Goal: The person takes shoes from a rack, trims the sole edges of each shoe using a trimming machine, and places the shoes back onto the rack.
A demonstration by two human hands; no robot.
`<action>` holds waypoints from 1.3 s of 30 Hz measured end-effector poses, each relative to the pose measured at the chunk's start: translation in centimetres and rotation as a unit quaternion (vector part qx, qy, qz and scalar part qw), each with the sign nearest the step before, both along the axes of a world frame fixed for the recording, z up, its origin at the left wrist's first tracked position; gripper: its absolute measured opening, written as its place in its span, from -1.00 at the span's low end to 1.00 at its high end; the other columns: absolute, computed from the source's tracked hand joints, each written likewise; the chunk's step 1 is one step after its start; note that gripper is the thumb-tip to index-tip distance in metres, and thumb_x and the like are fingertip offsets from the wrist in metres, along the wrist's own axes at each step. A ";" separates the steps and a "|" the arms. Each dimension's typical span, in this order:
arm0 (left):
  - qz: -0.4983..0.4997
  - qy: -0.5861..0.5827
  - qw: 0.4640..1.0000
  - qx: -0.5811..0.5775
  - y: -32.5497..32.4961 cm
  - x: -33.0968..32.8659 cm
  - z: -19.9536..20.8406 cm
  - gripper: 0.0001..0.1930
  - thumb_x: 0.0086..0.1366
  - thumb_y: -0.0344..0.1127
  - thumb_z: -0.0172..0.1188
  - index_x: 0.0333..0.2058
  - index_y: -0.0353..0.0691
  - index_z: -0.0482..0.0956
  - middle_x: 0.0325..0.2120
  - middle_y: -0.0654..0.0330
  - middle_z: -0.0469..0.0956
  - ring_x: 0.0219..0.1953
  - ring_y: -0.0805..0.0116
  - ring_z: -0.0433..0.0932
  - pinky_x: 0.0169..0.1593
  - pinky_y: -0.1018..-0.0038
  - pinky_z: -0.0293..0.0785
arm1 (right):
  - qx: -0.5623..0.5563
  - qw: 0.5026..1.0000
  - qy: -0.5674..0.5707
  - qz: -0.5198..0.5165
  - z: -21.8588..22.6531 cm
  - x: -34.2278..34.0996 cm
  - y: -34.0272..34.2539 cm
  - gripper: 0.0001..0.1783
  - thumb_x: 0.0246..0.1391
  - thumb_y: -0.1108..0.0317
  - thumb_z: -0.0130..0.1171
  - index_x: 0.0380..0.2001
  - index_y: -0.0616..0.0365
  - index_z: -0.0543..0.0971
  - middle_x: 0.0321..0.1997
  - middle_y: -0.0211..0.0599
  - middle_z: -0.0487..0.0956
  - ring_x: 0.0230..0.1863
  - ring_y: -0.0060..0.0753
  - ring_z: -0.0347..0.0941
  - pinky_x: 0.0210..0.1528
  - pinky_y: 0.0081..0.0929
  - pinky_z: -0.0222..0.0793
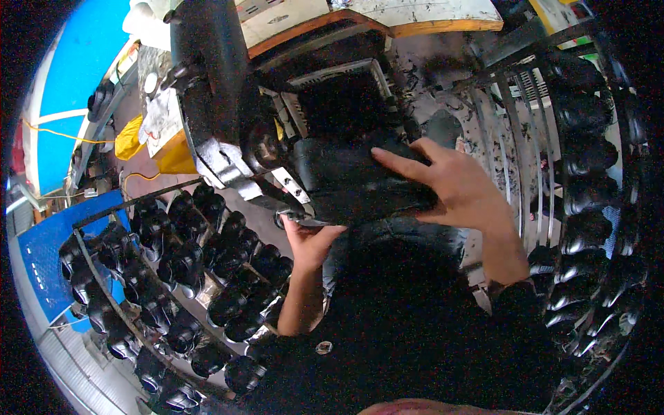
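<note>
A dark, bulky black piece (366,183) lies in front of me under the machine's head; its exact kind is lost in shadow. My left hand (309,242) pinches the near left edge of it, where a shiny grey rim shows, close to the machine's tip. Over its right side curves my right hand (456,183), with fingers across the top and one lower finger at the near edge. The machine (225,162) has a thick dark column, silvery metal parts and a pale plate with holes (290,185).
On the left a slanted rack (155,315) carries several rows of black shoes. Another rack (515,152) with black shoes (584,173) stands at right. Beyond the machine are a crate (380,76) with dark contents and a wood-edged white table (443,14). A yellow bag (129,138) lies far left.
</note>
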State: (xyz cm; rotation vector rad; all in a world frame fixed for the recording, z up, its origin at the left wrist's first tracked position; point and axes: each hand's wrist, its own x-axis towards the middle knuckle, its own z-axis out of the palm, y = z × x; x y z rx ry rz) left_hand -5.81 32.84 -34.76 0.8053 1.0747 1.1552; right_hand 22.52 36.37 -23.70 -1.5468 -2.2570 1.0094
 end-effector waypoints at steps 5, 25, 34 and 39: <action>-0.029 0.009 0.999 -0.033 -0.2 1.2 0.9 -0.16 -0.09 -0.78 0.37 0.19 -0.28 0.21 0.04 0.02 0.49 0.03 0.13 0.57 0.06 0.19 0.60 | 0.009 0.996 -0.083 0.011 1.3 0.9 0.6 0.08 -0.37 0.21 0.53 0.36 -0.35 0.32 -0.11 -0.07 0.43 -0.15 0.10 0.47 -0.16 -0.10 0.42; 0.018 -0.011 0.993 -0.118 0.4 1.4 1.4 0.10 -0.10 -0.80 0.32 0.37 -0.10 -0.11 0.13 0.01 0.39 0.11 0.14 0.50 0.16 0.21 0.51 | 0.105 0.981 -0.154 0.051 6.5 -0.9 2.6 0.02 -0.40 0.35 0.48 0.28 -0.47 0.42 -0.24 -0.24 0.43 -0.21 -0.06 0.47 -0.16 -0.13 0.41; 0.010 -0.117 0.974 -0.195 1.0 -2.0 2.7 -0.10 0.16 -0.15 0.40 0.35 -0.22 0.07 0.10 -0.06 0.43 0.10 0.05 0.50 0.12 0.12 0.49 | 0.274 0.940 -0.179 0.095 3.6 -1.9 2.3 -0.26 -0.16 0.01 0.34 0.22 -0.44 0.49 0.06 -0.27 0.48 0.06 -0.14 0.41 0.20 -0.07 0.21; -0.103 0.106 0.989 -0.029 -0.8 -0.5 -1.6 0.08 -0.07 -0.12 0.57 0.34 -0.25 0.08 0.17 -0.07 0.37 0.19 0.04 0.41 0.25 0.09 0.34 | 0.262 0.846 0.309 -0.346 -7.0 5.6 -2.8 0.06 0.14 -0.49 -0.16 0.42 0.16 0.15 0.43 -0.02 0.25 0.47 0.00 0.08 0.50 -0.03 -0.16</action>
